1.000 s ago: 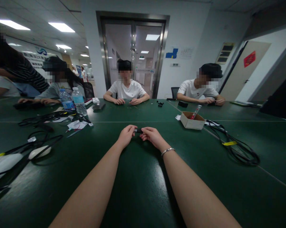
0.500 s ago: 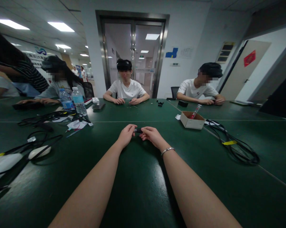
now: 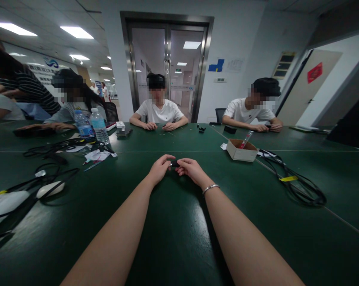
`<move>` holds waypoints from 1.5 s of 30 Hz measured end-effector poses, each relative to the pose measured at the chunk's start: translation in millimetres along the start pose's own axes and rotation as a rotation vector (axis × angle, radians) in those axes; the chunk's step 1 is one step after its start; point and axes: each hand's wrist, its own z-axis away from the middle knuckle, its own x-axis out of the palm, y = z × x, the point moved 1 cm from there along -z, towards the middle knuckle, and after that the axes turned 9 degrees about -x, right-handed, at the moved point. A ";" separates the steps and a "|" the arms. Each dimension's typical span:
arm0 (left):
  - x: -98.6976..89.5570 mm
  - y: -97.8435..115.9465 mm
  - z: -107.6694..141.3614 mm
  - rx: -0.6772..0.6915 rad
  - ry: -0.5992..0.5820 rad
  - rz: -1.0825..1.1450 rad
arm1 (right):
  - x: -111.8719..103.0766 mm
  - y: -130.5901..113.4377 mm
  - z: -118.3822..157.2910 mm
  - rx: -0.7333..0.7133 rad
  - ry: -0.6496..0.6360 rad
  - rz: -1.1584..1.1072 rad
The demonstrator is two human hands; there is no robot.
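Observation:
Between my two hands, just above the green table (image 3: 179, 222), is a small black stick-like object (image 3: 175, 163) with a silvery end on its left side. It looks like a USB stick, though it is too small to be sure. My right hand (image 3: 191, 169) pinches the black part between thumb and fingers. At the silvery end is my left hand (image 3: 160, 169), its thumb against the metal and its index finger stretched out above. The lower fingers of the left hand are partly hidden.
A small cardboard box (image 3: 241, 153) with a red-and-clear tube stands ahead right, beside a coiled black cable (image 3: 301, 186). On the left lie tangled cables (image 3: 60, 147), papers, a white mouse (image 3: 50, 190) and two water bottles (image 3: 99, 126). Several people sit around the table's far side.
My left index finger has straightened and lifted off the object, and more of the silvery end shows. My right hand holds about the same place.

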 end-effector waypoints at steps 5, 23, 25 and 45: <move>-0.1 1.3 0.6 0.050 0.066 -0.056 | 0.1 -0.2 0.7 -0.010 0.012 -0.005; 1.6 -3.5 -2.0 -0.009 -0.012 0.027 | -0.3 -1.0 1.2 -0.015 -0.009 -0.030; 1.3 -4.1 -2.6 -0.022 -0.014 0.041 | 0.1 -1.3 0.9 -0.010 -0.012 -0.022; 1.0 -4.6 -2.3 -0.033 0.010 0.018 | -1.0 0.9 1.5 -0.056 -0.031 0.010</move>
